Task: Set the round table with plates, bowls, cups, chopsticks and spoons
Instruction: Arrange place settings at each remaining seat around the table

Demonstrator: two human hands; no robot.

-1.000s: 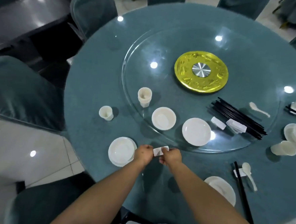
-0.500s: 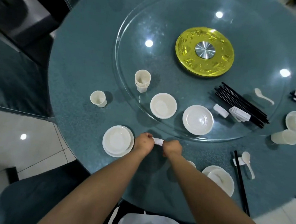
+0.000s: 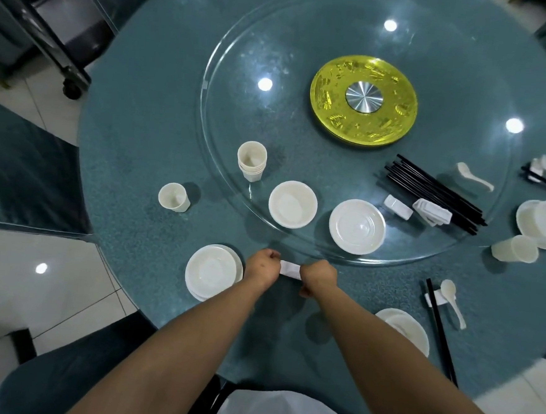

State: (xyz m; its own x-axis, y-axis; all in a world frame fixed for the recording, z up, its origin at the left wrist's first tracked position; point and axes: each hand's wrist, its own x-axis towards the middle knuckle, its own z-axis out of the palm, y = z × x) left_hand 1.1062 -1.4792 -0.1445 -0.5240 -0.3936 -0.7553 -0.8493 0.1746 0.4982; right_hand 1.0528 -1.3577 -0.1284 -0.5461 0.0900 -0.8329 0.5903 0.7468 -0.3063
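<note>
Teal round worktop [image 3: 136, 106] carries a clear glass turntable [image 3: 307, 63] bearing white bowls, stacked cups and black chopsticks [image 3: 434, 194]. Nearer its edge sits a white plate-and-bowl stack [image 3: 210, 272]; just right of that, both hands, left [image 3: 261, 268] and right [image 3: 318, 274], pinch a small white rest [image 3: 290, 269] between curled fingers.

text: none legible | gold disc [image 3: 363, 100]: embossed marks, unreadable | labels: none seen

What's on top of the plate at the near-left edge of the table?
A white bowl sits on the plate, and looks empty. The left hand beside it overlaps the plate's right rim, so that strip is hidden.
</note>
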